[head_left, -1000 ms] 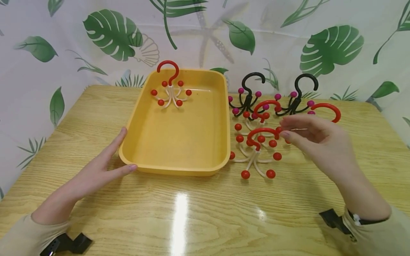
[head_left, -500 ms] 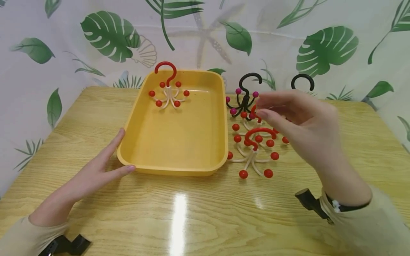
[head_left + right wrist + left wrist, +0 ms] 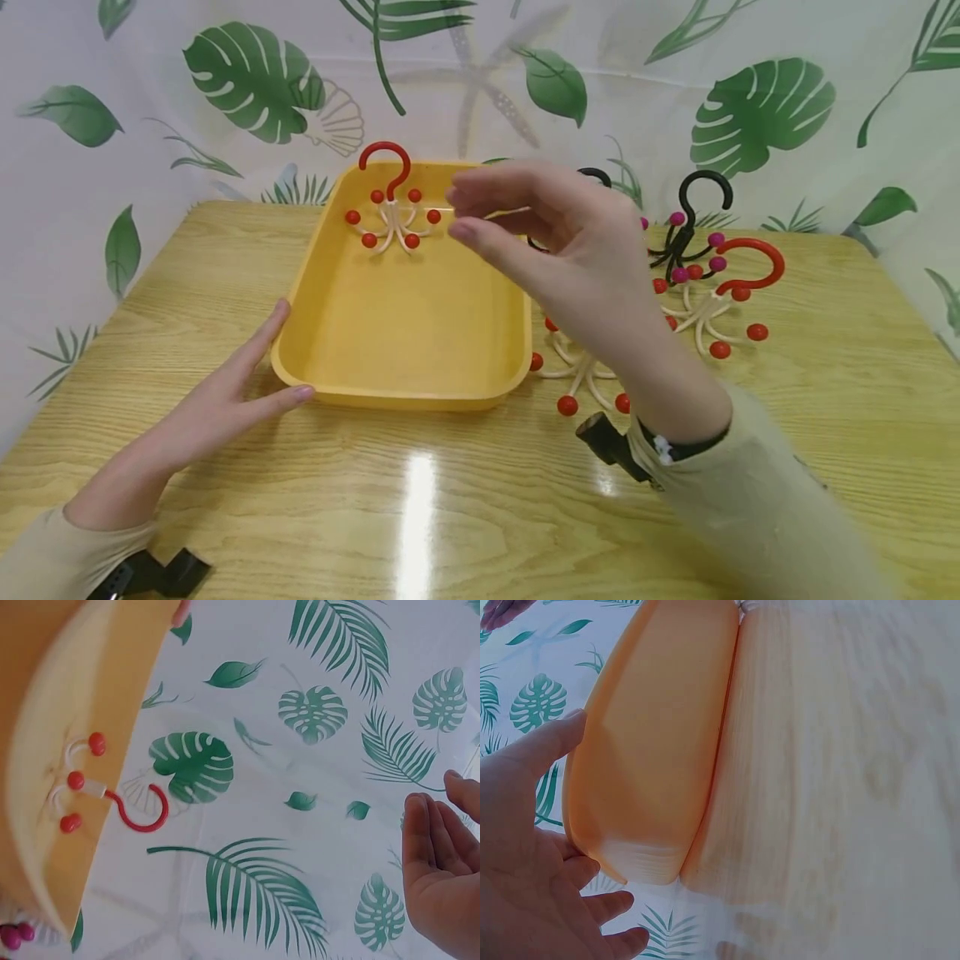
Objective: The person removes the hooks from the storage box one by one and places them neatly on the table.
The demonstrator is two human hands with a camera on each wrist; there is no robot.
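Observation:
My left hand (image 3: pixel 202 417) rests at the near left corner of a yellow plastic tray (image 3: pixel 420 402). Its thumb and fingers stretch along the outside of the rim; the left wrist view shows this hand (image 3: pixel 532 847) spread against the tray wall (image 3: pixel 652 735). Raised over the tray's right side is my right hand (image 3: pixel 592 258), thumb apart from gently bent fingers, nothing between them. A multi-arm hook hanger (image 3: pixel 391 211), with red hook, white arms and red ball tips, stands in the tray's far left. The right wrist view also catches its red hook (image 3: pixel 139 828).
Right of the tray stand more hangers: a red-and-white one (image 3: pixel 701 312), another red-tipped one (image 3: pixel 581 371) partly behind my right forearm, and a black one (image 3: pixel 682 240) with pink tips. A second black hook (image 3: pixel 596 174) is mostly covered by my hand. A leaf-patterned cloth (image 3: pixel 480 100) rises behind.
My right hand has swung left from among the hangers to above the tray, uncovering the red and black hangers at the right. The left hand keeps its place at the tray corner.

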